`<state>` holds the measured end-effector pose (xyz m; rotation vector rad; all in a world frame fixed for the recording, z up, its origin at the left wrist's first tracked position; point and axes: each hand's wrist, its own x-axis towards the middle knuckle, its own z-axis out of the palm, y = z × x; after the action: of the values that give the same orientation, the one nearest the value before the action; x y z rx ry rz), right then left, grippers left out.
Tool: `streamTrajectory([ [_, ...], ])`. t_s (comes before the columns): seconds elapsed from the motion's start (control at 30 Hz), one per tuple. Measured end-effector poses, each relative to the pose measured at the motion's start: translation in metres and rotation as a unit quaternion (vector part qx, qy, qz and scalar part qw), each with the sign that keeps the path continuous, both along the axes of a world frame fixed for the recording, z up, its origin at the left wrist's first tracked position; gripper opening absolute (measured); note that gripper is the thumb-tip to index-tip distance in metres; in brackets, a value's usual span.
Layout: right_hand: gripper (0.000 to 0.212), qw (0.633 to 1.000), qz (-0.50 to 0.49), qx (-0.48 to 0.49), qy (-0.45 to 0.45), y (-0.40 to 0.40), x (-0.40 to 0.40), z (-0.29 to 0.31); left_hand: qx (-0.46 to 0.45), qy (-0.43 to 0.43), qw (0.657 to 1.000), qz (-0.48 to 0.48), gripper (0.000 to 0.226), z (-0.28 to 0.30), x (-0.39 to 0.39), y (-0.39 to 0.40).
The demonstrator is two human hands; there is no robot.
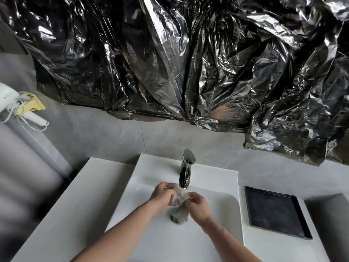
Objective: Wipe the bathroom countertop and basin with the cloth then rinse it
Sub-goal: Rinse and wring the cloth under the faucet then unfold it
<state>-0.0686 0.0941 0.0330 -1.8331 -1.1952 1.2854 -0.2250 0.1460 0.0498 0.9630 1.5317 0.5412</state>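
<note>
Grey-tiled bathroom, mirror area draped in black plastic sheeting (188, 63); white countertop (66, 205) around sunken basin (222, 208). Both hands meet directly below chrome faucet (186, 169) spout. Left hand (160, 193) grips upper bunch of grey cloth (179, 203), fingers curled round it; right hand (198, 205) pinches same wad from opposite side. Cloth hangs between them, long axis vertical, tail dropping toward drain. Likely rinse step; running water not discernible. Black tray (275, 210) sits right of basin, well apart.
</note>
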Motion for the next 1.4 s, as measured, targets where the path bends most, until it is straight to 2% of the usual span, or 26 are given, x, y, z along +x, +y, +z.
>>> streamTrajectory([
  [0.07, 0.019, 0.999, -0.031, 0.021, -0.004, 0.004, 0.001, 0.008, 0.040, 0.179, 0.982, -0.046, 0.031, -0.006, -0.016, -0.002],
  [0.1, 0.020, 0.999, -0.039, 0.032, 0.002, 0.005, 0.000, 0.013, 0.063, 0.229, 0.970, -0.061, 0.035, -0.004, -0.021, -0.006],
  [0.13, 0.022, 0.999, -0.038, 0.038, 0.003, 0.006, -0.001, 0.017, 0.090, 0.243, 0.963, -0.074, 0.038, -0.008, -0.022, -0.008],
  [0.2, 0.020, 0.999, -0.014, 0.046, 0.004, 0.010, -0.004, 0.022, 0.132, 0.191, 0.965, -0.119, 0.045, -0.008, -0.017, -0.013],
  [0.27, 0.010, 0.999, 0.013, 0.044, -0.003, 0.013, -0.006, 0.023, 0.137, 0.124, 0.969, -0.164, 0.045, -0.009, -0.005, -0.017],
  [0.3, 0.012, 0.999, 0.027, 0.037, -0.001, 0.014, -0.007, 0.024, 0.143, 0.121, 0.967, -0.174, 0.044, -0.010, -0.001, -0.018],
  [0.37, 0.026, 0.999, 0.038, 0.026, 0.009, 0.016, -0.005, 0.023, 0.162, 0.135, 0.965, -0.156, 0.037, -0.010, 0.004, -0.018],
  [0.5, 0.020, 0.998, -0.007, 0.050, 0.041, 0.004, 0.003, 0.019, 0.154, 0.126, 0.977, -0.081, 0.021, -0.011, 0.004, -0.012],
  [0.57, 0.025, 0.998, 0.005, 0.035, 0.058, -0.006, 0.007, 0.009, 0.121, 0.070, 0.989, -0.045, 0.019, -0.017, 0.000, -0.006],
  [0.6, 0.029, 0.998, 0.027, 0.031, 0.038, -0.011, 0.007, 0.002, 0.100, 0.036, 0.994, -0.032, 0.020, -0.029, -0.002, -0.001],
  [0.67, 0.022, 0.999, 0.046, 0.024, 0.018, -0.016, 0.006, -0.005, 0.065, -0.006, 0.998, -0.021, 0.023, -0.023, -0.004, -0.001],
  [0.73, 0.005, 0.999, 0.028, 0.024, 0.036, -0.016, 0.003, -0.004, 0.036, -0.035, 0.999, -0.014, 0.021, -0.011, -0.003, -0.005],
  [0.83, 0.012, 0.998, -0.012, 0.039, 0.042, -0.011, -0.001, -0.001, 0.028, 0.003, 0.999, -0.024, 0.017, -0.007, -0.006, -0.010],
  [0.9, 0.016, 0.997, -0.018, 0.050, 0.048, -0.007, -0.003, 0.004, 0.047, 0.037, 0.998, -0.030, 0.038, -0.009, -0.013, -0.011],
  [0.97, 0.015, 0.997, -0.002, 0.060, 0.053, -0.005, -0.005, 0.008, 0.046, 0.016, 0.997, -0.063, 0.054, -0.009, -0.013, -0.013],
  [1.07, 0.018, 0.994, 0.029, 0.068, 0.082, -0.004, -0.007, 0.016, 0.003, -0.031, 0.994, -0.107, 0.046, -0.003, -0.009, -0.021],
  [1.17, 0.006, 0.992, 0.025, 0.076, 0.093, -0.002, -0.003, 0.012, -0.001, -0.058, 0.995, -0.081, 0.030, -0.003, -0.006, -0.025],
  [1.2, 0.009, 0.993, 0.015, 0.074, 0.086, -0.002, -0.001, 0.010, 0.004, -0.063, 0.996, -0.067, 0.024, -0.005, -0.006, -0.025],
  [1.3, 0.036, 0.991, -0.029, 0.024, 0.130, -0.006, 0.004, 0.003, 0.000, -0.105, 0.994, -0.016, 0.017, -0.001, -0.001, -0.024],
  [1.4, 0.056, 0.981, 0.000, -0.008, 0.192, -0.011, 0.001, 0.009, -0.008, -0.118, 0.993, -0.022, 0.014, 0.001, 0.003, -0.026],
])
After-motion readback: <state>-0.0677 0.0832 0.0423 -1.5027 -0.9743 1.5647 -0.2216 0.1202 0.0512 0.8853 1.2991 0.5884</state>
